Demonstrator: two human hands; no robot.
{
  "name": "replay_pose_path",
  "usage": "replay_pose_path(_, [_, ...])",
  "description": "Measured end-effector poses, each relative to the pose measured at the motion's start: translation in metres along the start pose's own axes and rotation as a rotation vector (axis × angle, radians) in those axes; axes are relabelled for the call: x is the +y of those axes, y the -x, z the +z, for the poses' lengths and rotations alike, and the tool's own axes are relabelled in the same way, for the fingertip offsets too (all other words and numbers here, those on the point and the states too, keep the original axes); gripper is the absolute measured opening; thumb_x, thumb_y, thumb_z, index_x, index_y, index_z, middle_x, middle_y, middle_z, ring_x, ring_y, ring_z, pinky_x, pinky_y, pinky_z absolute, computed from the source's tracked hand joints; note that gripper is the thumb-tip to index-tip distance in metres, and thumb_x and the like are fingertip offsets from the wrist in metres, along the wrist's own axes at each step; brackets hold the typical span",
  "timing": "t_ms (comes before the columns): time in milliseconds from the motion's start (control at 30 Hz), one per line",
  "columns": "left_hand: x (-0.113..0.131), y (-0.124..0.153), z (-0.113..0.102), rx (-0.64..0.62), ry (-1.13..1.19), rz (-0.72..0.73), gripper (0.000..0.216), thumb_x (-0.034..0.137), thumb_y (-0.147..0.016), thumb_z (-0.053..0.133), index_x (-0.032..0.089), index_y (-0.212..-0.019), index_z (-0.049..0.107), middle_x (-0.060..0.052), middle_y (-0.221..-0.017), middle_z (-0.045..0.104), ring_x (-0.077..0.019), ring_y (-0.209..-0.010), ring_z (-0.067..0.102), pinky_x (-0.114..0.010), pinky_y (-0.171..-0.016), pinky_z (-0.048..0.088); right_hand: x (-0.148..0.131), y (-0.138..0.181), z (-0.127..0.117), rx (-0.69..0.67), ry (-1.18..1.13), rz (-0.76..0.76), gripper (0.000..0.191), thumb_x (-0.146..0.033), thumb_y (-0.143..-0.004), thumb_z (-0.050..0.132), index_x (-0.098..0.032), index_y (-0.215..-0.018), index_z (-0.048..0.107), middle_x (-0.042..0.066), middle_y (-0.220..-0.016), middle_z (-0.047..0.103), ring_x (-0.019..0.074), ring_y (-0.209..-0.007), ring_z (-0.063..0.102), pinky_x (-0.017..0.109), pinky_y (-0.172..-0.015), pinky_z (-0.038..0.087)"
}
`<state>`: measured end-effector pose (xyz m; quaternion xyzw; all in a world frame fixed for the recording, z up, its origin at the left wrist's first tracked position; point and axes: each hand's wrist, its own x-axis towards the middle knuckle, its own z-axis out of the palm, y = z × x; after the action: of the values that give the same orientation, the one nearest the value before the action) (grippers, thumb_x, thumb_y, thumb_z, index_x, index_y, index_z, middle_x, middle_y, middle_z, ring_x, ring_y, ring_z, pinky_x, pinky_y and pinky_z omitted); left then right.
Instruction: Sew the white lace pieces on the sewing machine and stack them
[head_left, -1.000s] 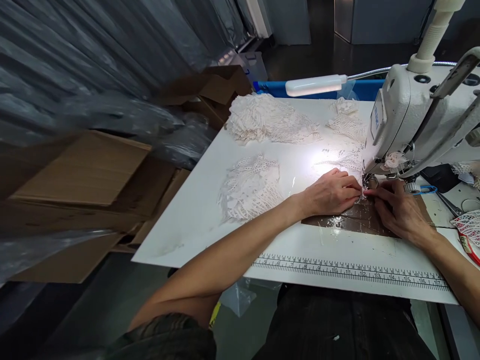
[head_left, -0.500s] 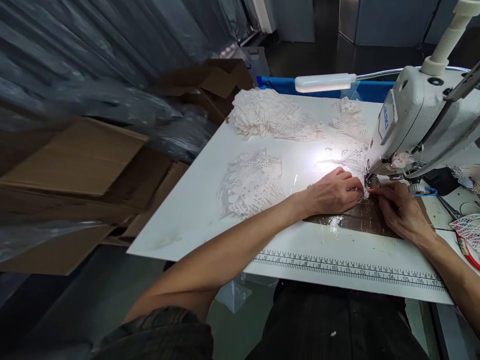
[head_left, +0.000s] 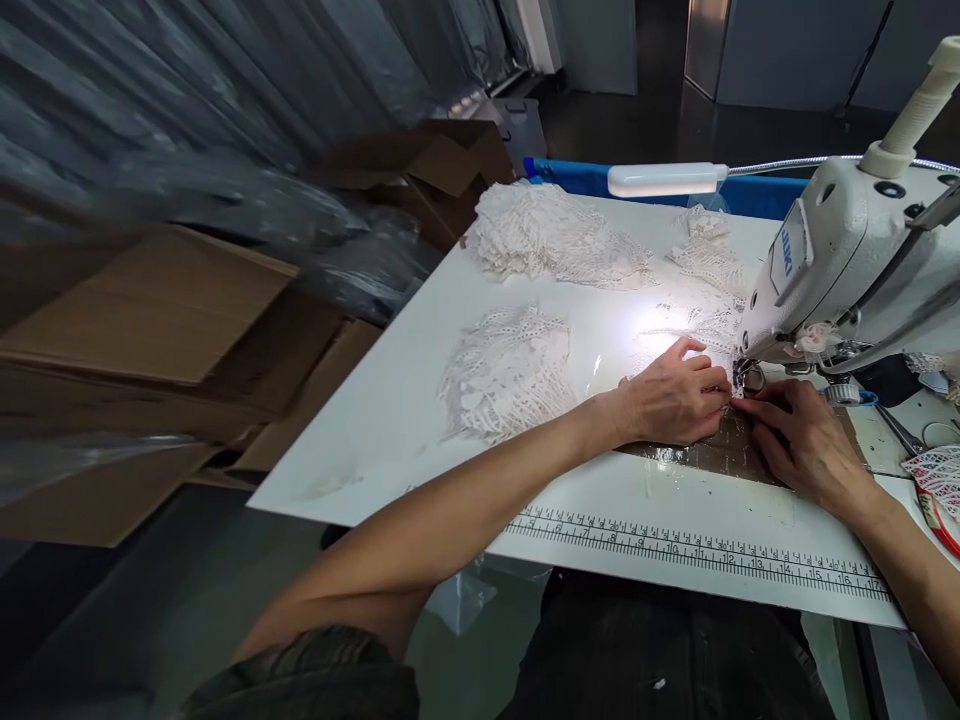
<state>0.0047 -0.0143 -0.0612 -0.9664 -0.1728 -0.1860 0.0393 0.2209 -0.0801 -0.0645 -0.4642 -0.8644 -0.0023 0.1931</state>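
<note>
My left hand [head_left: 671,398] rests on the white table [head_left: 390,430], fingers pinched on a small piece of white lace [head_left: 731,385] at the needle of the white sewing machine [head_left: 847,265]. My right hand [head_left: 799,440] lies just right of it, fingertips pressed on the same lace piece under the presser foot. Both hands meet over a shiny brown taped patch [head_left: 712,455]. A strip of sewn lace [head_left: 694,325] trails behind the needle in the lamp's glare.
Lace piles lie at the table's middle [head_left: 506,375] and back [head_left: 551,232]. A lamp bar [head_left: 664,179] hangs over the table. A printed ruler [head_left: 705,552] runs along the front edge. Cardboard boxes [head_left: 161,320] and plastic sheeting stand at left. Scissors [head_left: 896,425] lie right of the machine.
The view has shifted slightly, so everything sits a little lower and to the right in the frame. Both hands stay at the needle with only small finger movements.
</note>
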Motion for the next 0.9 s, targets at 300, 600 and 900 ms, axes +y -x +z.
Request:
replay_pose_path(300, [-0.003, 0.003, 0.0, -0.031, -0.028, -0.006, 0.028, 0.028, -0.095, 0.042, 0.017, -0.101, 0.067, -0.007, -0.107, 0.067, -0.0182, -0.085, 0.06, -0.049, -0.102, 0.04, -0.004, -0.004, 0.0, -0.025, 0.147, 0.012, 0.037, -0.025, -0.091, 0.041, -0.02, -0.116, 0.067, 0.014, -0.099, 0.059, 0.0218, -0.076, 0.056, 0.032, -0.059, 0.043])
replay_pose_path(600, [-0.003, 0.004, -0.002, -0.12, -0.039, -0.064, 0.037, 0.036, -0.097, 0.039, 0.014, -0.103, 0.067, -0.01, -0.122, 0.061, -0.0205, -0.092, 0.058, -0.048, -0.101, 0.038, -0.009, -0.009, 0.004, -0.095, 0.259, 0.061, 0.035, -0.024, -0.087, 0.042, -0.022, -0.114, 0.064, 0.015, -0.096, 0.061, 0.0222, -0.071, 0.052, 0.03, -0.053, 0.037])
replay_pose_path(900, [-0.001, 0.002, -0.006, -0.169, -0.02, -0.126, 0.044, 0.04, -0.099, 0.036, 0.009, -0.121, 0.058, -0.012, -0.122, 0.059, -0.0216, -0.094, 0.056, -0.043, -0.092, 0.039, 0.008, 0.001, -0.011, -0.002, -0.12, 0.178, 0.033, -0.034, -0.095, 0.037, -0.019, -0.105, 0.066, 0.013, -0.099, 0.065, 0.0252, -0.086, 0.064, 0.038, -0.072, 0.053])
